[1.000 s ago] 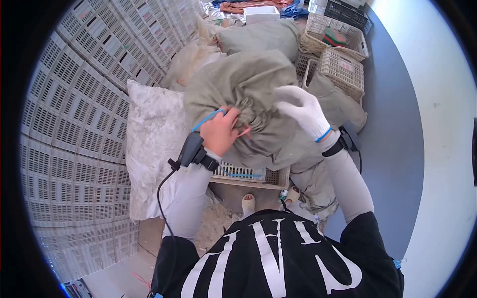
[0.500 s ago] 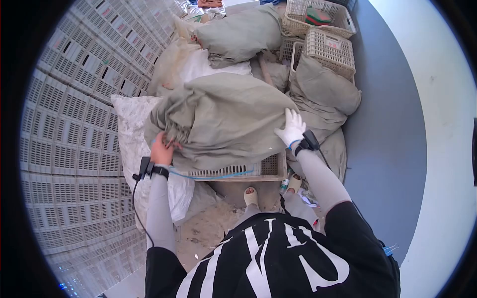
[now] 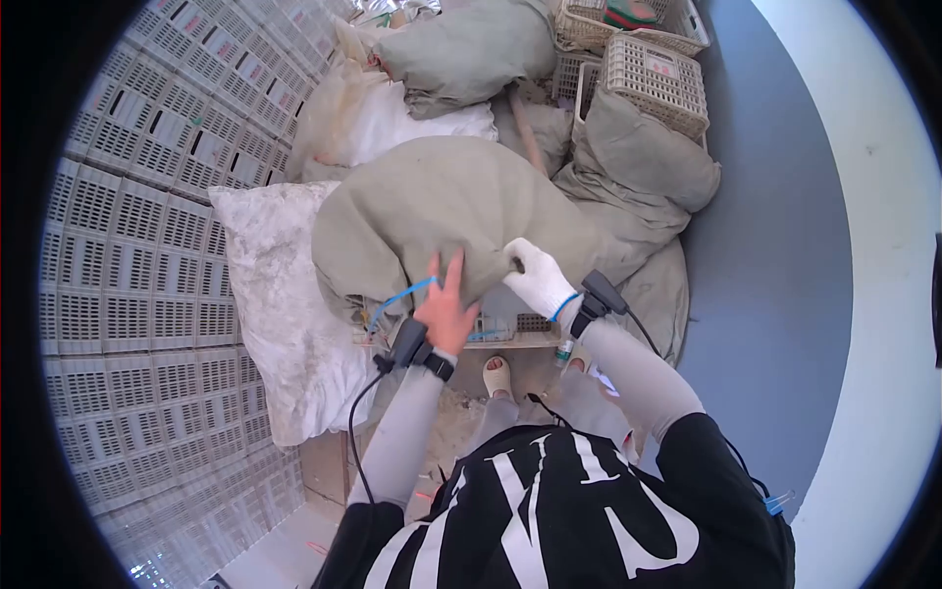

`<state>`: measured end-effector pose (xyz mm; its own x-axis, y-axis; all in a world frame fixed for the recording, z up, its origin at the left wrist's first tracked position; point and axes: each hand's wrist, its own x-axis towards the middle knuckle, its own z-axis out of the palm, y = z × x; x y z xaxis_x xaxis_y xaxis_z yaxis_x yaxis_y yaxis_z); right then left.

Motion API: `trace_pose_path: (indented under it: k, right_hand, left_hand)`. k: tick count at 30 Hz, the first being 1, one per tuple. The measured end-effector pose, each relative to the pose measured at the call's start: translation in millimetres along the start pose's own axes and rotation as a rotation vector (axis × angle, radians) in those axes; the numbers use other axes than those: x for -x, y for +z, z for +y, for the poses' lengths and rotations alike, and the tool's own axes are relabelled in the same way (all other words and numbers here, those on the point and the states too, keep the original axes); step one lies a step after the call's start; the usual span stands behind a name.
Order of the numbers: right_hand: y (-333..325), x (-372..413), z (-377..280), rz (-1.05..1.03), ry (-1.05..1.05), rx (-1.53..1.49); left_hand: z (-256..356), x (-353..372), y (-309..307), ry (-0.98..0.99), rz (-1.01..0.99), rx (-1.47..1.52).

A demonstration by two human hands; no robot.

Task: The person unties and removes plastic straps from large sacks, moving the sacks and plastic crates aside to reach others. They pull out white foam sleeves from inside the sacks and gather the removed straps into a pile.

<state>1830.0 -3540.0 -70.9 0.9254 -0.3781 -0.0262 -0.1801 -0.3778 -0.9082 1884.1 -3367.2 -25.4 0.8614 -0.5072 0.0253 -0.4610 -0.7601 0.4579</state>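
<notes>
A large grey-green cloth sack [image 3: 442, 196] lies over a light plastic crate [image 3: 500, 329] in front of me. My left hand [image 3: 449, 314], bare, is at the sack's near edge with its fingers spread. A blue strap [image 3: 402, 293] runs from beside its fingers down to the left. My right hand [image 3: 538, 280], in a white glove, pinches the cloth at the near right edge of the sack. What lies beneath the cloth is mostly hidden.
Stacked grey crates [image 3: 137, 265] form a wall at left. A dirty white sack [image 3: 275, 294] lies beside it. More grey-green sacks [image 3: 648, 167] and beige crates [image 3: 653, 83] are at upper right, another sack [image 3: 471, 59] at the back. A blue-grey strip [image 3: 765, 265] runs along the right.
My left hand has moved right from the sack's gathered left part and spread its fingers. My right hand has moved left and closed on the cloth. The sack's gathered part has turned out of view.
</notes>
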Motion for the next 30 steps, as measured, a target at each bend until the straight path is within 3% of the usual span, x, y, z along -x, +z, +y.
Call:
trace_pose_path:
  k: [4,7,9,11,14,15,18,21,24,27,30]
  right_hand:
    - [-4.3,10.3,-30.1,-0.047,-0.05,-0.137]
    - [-8.3,10.1,-26.1,0.059,-0.017,-0.129]
    - [-7.8,12.5,-20.5,0.147,-0.142,0.146]
    - [-5.4,17.9,-16.6,0.125,-0.306,0.381]
    - [-4.2,4.8,-0.7,0.088,-0.286,0.534]
    - [-1.0,4.4,-1.7,0.282,-0.335,0.636]
    - [14.9,-8.2,35.3,-0.115,-0.386,0.589]
    - [11.8,-6.1,19.6,-0.062,-0.435,0.549]
    - [9.0,-8.2,4.1,-0.039,-0.536,0.369]
    - [16.0,4.6,-23.5,-0.019,-0.42,0.232]
    - [27.2,4.5,-33.9,-0.143,-0.121,-0.28]
  left_hand:
    - [-32.5,-40.7,56.7,0.194,0.142,0.015]
    - [-31.2,-50.2,33.0,0.18,-0.018,0.095]
    - [-33.7,-51.6,15.3,0.246,-0.069,0.067]
    - [-20.3,-43.3,-8.2,0.174,-0.112,0.011]
    - [-18.7,-43.7,-24.5,0.21,-0.207,-0.138]
    - [-23.2,-42.7,-28.1,0.242,-0.249,-0.199]
    - [-45.3,-38.9,-23.1,0.344,-0.134,-0.239]
    - [-44.0,-35.4,-43.2,0.327,-0.078,-0.163]
    - [-51.4,-34.5,-44.7,0.375,-0.218,-0.277]
    - [-51.8,-35.9,-39.9,0.289,-0.174,-0.302]
    - [-55.9,-33.4,-33.1,0.378,-0.035,0.036]
